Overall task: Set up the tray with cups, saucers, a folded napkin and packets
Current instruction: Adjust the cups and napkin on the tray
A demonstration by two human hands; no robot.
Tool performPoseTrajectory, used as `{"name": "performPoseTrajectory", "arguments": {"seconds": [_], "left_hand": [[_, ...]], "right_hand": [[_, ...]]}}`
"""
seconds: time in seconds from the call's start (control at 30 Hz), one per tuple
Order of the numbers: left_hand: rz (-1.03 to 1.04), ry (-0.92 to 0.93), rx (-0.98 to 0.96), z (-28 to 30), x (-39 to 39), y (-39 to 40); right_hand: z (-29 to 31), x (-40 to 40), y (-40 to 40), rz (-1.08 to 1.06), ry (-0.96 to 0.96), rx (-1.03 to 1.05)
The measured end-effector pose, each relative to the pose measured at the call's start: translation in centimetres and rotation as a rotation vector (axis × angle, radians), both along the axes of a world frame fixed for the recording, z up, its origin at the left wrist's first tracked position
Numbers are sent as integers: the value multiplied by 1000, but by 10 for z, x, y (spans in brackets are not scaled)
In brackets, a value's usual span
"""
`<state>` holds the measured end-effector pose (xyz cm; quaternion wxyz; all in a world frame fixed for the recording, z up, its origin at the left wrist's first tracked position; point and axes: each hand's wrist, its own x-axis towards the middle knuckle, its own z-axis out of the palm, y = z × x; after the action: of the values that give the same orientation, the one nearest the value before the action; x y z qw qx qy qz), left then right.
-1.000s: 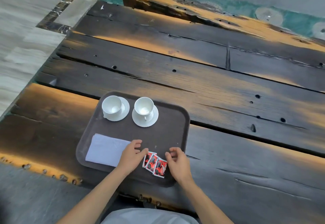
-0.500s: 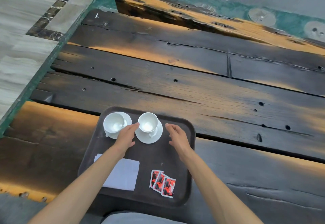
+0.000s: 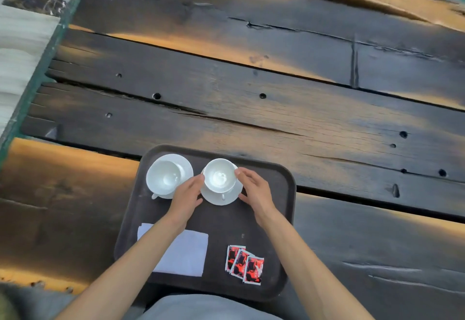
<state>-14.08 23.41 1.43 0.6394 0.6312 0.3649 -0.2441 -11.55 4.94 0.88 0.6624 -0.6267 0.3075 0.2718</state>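
The three red-and-black packets (image 3: 244,265) are lying fanned and overlapping near the tray's near right corner, and whatever is printed on them is too blurred to read. The dark brown tray (image 3: 281,209) is sitting at the near edge of the surface (image 3: 276,118), heavy dark wooden planks with cracks, bolt holes and worn orange patches; beyond the surface's left edge a green strip and pale tiled floor (image 3: 20,43) are showing. On the tray's far side two white cups are standing on white saucers: the left cup (image 3: 164,177) on its saucer (image 3: 185,166) near the far left corner, the right cup (image 3: 220,175) on its saucer (image 3: 221,197) just beside it. Your left hand (image 3: 187,195) is touching the right cup's left side with its fingertips, and your right hand (image 3: 254,189) is touching its right rim, so both grips are spread loosely around that cup rather than clamped on it. The folded white napkin (image 3: 187,254) is lying flat near the tray's near left corner, your left forearm crossing over part of it.
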Motion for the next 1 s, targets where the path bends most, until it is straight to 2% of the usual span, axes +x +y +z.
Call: {"name": "performPoseTrajectory", "arguments": {"seconds": [0.23, 0.43, 0.67, 1.0], "left_hand": [[-39, -59, -8, 4, 7, -4], [-156, -97, -48, 13, 9, -31], [-155, 0, -47, 3, 6, -69], [-270, -17, -67, 3, 13, -70]], "right_hand": [[2, 2, -18, -58, 30, 28], [7, -17, -57, -134, 20, 60], [9, -28, -89, -223, 44, 45], [0, -27, -96, -256, 62, 82]]}}
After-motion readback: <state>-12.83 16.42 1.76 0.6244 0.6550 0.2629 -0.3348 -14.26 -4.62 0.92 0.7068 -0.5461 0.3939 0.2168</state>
